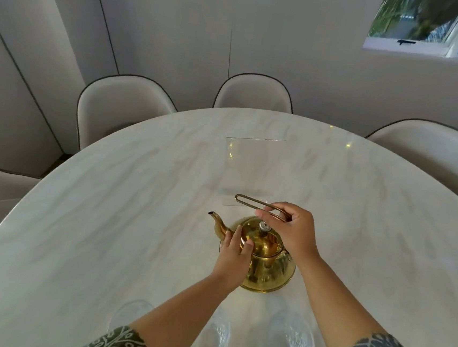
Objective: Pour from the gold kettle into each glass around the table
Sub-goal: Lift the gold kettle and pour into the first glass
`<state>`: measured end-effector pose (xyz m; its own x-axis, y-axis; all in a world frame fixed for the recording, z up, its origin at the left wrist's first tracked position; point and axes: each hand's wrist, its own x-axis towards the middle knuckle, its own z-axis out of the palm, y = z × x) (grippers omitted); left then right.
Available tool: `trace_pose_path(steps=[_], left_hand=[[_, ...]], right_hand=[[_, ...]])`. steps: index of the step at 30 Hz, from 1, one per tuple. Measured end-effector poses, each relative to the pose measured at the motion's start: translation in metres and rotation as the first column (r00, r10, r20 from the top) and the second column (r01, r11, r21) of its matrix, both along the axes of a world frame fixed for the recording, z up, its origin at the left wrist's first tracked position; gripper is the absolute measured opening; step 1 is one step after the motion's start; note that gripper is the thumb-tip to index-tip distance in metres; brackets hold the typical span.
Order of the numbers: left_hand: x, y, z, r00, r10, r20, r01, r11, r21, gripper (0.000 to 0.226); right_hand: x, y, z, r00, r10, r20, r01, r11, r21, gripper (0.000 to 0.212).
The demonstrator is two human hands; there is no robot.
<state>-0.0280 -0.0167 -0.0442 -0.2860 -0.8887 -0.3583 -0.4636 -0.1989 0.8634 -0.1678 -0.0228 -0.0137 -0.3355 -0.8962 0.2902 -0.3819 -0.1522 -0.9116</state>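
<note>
A gold kettle (271, 272) stands on the white marble table (106, 217), its spout pointing left. My right hand (292, 229) grips the kettle's long wire handle above the lid. My left hand (234, 253) presses against the kettle's left shoulder, near the base of the spout. Three clear glasses stand close to the near edge: one at the left (130, 313), one in the middle (217, 337) partly hidden by my left forearm, and one at the right (290, 338).
A clear acrylic stand (253, 170) rises just behind the kettle. Several cream chairs ring the far side, including one at the left (119, 107), one in the middle (255, 94) and one at the right (433, 156). A window (438, 22) is at the upper right.
</note>
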Motion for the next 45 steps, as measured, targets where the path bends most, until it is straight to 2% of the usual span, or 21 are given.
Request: trace_pose_path(steps=[7,13,21,29,36,45], left_hand=[[0.003,-0.002,0.001,1.000,-0.002,0.017,0.002,1.000,0.006,0.056],[0.004,0.000,0.013,0.999,-0.019,0.027,0.019,1.000,0.015,0.054],[0.007,0.002,0.037,0.989,-0.055,0.139,0.087,0.967,-0.238,0.054],[0.000,0.040,0.089,0.978,-0.039,0.207,0.149,0.823,-0.548,0.049],[-0.011,0.115,0.127,0.956,-0.188,0.227,0.291,0.718,-0.632,0.048],[-0.029,0.200,0.117,0.871,-0.459,0.174,0.445,0.586,-0.677,0.046]], right_hand=[[0.005,0.001,0.000,0.994,-0.066,0.091,0.071,0.996,-0.046,0.024],[0.012,0.003,0.003,0.991,-0.111,0.077,0.118,0.989,-0.085,0.026],[0.012,0.013,0.050,0.980,-0.147,0.136,0.168,0.973,-0.156,0.028],[0.001,0.070,0.119,0.963,-0.212,0.168,0.246,0.944,-0.220,0.026],[-0.011,0.153,0.154,0.948,-0.284,0.143,0.312,0.921,-0.234,0.026],[-0.025,0.258,0.159,0.908,-0.393,0.142,0.415,0.891,-0.185,0.025]])
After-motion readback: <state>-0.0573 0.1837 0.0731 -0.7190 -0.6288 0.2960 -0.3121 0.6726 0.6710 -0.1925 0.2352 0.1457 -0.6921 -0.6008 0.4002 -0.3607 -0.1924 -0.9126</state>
